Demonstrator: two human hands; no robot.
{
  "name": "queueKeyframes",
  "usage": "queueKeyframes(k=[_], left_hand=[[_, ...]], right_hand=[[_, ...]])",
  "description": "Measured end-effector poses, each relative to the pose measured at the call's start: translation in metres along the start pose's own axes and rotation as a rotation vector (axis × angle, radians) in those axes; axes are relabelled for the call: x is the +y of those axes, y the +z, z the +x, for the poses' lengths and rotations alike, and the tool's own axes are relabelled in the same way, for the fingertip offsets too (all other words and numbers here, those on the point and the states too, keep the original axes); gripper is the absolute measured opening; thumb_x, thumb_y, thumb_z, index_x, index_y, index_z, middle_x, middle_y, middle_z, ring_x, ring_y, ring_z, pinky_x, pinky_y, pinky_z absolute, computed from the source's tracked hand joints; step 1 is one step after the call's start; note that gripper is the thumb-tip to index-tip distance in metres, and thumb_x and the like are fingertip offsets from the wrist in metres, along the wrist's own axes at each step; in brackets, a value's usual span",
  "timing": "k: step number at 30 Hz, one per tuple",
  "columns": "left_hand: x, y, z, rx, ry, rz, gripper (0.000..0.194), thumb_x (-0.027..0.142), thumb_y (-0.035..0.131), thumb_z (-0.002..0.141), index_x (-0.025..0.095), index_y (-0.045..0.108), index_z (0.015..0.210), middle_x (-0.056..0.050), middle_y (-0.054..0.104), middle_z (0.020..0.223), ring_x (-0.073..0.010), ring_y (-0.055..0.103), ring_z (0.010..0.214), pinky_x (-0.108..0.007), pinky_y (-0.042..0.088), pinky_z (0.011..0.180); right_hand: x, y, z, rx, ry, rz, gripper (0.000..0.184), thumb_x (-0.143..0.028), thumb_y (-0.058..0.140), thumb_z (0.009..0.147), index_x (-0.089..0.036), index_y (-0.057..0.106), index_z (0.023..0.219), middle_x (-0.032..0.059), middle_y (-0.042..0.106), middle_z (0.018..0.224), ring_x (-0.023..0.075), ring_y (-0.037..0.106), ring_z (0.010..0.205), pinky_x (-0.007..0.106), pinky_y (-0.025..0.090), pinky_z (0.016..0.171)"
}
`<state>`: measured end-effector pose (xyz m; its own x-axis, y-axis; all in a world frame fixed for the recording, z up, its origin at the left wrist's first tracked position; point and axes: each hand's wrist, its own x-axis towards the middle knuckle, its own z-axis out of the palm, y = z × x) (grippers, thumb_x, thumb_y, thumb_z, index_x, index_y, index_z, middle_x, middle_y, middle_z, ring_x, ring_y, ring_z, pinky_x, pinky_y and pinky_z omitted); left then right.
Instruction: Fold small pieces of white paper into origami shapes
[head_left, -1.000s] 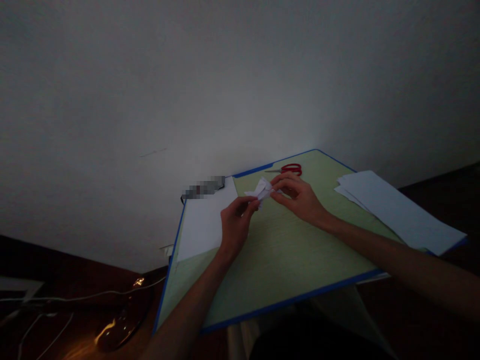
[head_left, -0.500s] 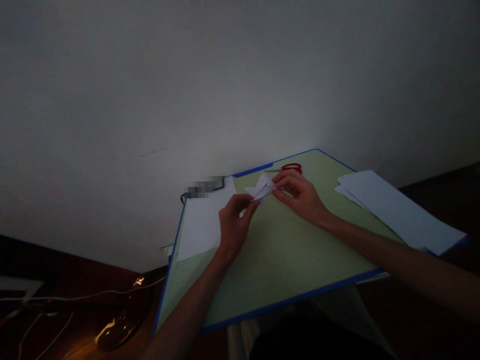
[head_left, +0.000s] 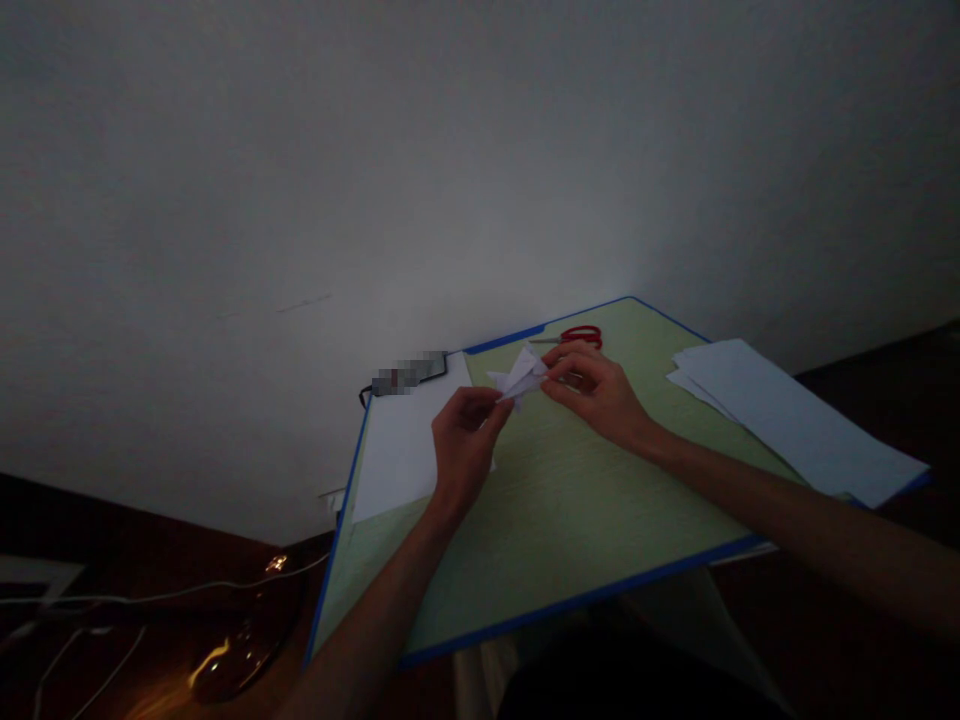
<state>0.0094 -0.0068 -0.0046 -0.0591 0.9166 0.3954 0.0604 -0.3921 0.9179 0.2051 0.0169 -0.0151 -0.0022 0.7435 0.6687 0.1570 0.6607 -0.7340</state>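
Observation:
A small piece of folded white paper (head_left: 523,373) with several pointed flaps is held up over the table, between my two hands. My left hand (head_left: 466,430) pinches its lower left part between thumb and fingers. From the other side, my right hand (head_left: 592,390) grips the right edge with thumb and fingertips, which cover that part of the folds. Just behind the right hand lie red-handled scissors (head_left: 581,336), their blades pointing left.
The pale green table (head_left: 570,500) has a blue rim. White sheets lie at the left (head_left: 397,455), partly behind my left hand, and a stack of paper (head_left: 795,420) at the right. A dark phone-like object (head_left: 431,369), partly blurred, is at the back left. A wall rises behind.
My left hand has shifted slightly left, and a corner of white paper now shows beside its wrist. Both hands keep hold of the folded paper.

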Motion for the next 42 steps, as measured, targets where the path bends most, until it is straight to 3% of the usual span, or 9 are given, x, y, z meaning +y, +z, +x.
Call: queueKeyframes(k=[5, 17, 22, 28, 42], left_hand=[[0.000, 0.000, 0.000, -0.054, -0.007, -0.056, 0.040, 0.031, 0.084, 0.076, 0.019, 0.065, 0.110, -0.007, 0.079, 0.094, -0.0196, 0.076, 0.085, -0.033, 0.059, 0.081], [-0.001, -0.002, -0.002, -0.059, 0.053, 0.042, 0.039, 0.033, 0.080, 0.081, 0.020, 0.066, 0.114, -0.008, 0.079, 0.097, -0.0213, 0.076, 0.090, -0.034, 0.060, 0.085], [-0.005, -0.005, -0.002, -0.099, 0.104, 0.087, 0.049, 0.033, 0.080, 0.081, 0.023, 0.063, 0.126, -0.006, 0.079, 0.098, -0.0210, 0.076, 0.091, -0.035, 0.061, 0.086], [-0.008, -0.008, -0.002, -0.089, 0.193, 0.227, 0.027, 0.033, 0.078, 0.083, 0.023, 0.075, 0.108, -0.005, 0.078, 0.098, -0.0192, 0.075, 0.086, -0.035, 0.060, 0.088], [-0.001, 0.002, -0.002, 0.028, -0.052, -0.031, 0.029, 0.029, 0.084, 0.074, 0.020, 0.081, 0.102, -0.008, 0.080, 0.101, -0.0224, 0.076, 0.092, -0.038, 0.061, 0.089]], right_hand=[[0.001, 0.000, 0.000, 0.000, 0.039, 0.064, 0.016, -0.038, 0.077, 0.084, -0.023, 0.072, 0.084, 0.0074, 0.067, 0.105, 0.0207, 0.066, 0.100, 0.040, 0.063, 0.084], [-0.003, 0.000, 0.002, 0.033, 0.116, 0.104, 0.019, -0.039, 0.081, 0.078, -0.021, 0.075, 0.081, 0.0079, 0.071, 0.102, 0.0218, 0.069, 0.096, 0.037, 0.061, 0.077], [0.001, 0.002, 0.003, 0.056, 0.192, 0.184, 0.020, -0.037, 0.085, 0.074, -0.020, 0.075, 0.078, 0.0079, 0.073, 0.101, 0.0214, 0.071, 0.094, 0.038, 0.061, 0.083], [0.000, 0.001, 0.003, 0.040, 0.201, 0.196, 0.018, -0.036, 0.083, 0.076, -0.021, 0.074, 0.079, 0.0076, 0.075, 0.101, 0.0212, 0.072, 0.094, 0.040, 0.061, 0.087], [0.001, 0.003, 0.001, 0.048, 0.168, 0.182, 0.023, -0.039, 0.083, 0.076, -0.020, 0.071, 0.078, 0.0083, 0.071, 0.103, 0.0209, 0.069, 0.096, 0.038, 0.060, 0.082]])
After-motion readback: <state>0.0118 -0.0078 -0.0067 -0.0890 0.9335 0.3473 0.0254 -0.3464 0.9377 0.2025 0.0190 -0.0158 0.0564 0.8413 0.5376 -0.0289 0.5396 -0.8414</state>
